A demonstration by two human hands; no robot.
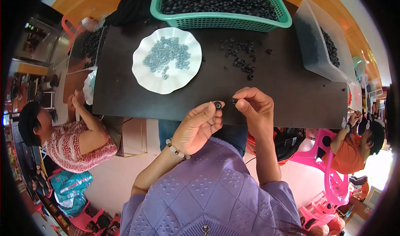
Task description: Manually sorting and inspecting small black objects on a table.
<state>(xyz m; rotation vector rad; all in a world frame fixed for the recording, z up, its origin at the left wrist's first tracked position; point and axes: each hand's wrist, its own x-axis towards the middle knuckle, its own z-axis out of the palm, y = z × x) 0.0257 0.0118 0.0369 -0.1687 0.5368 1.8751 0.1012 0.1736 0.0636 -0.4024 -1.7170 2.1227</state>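
Dark counter (302, 100) out front, left hand (196, 126) is pinching a black bead (218, 105) and right hand (259, 111) pinches some dark bit (234, 101).

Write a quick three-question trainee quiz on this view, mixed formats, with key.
1. Open: what is pinched in the left hand?
2. True or false: the green basket stands nearer the person than the white plate.
3. Multiple choice: where do the pale pieces lie?
A) In the green basket
B) On the white plate
C) On the floor

Key:
1. A small black piece.
2. False; the plate is nearer.
3. B
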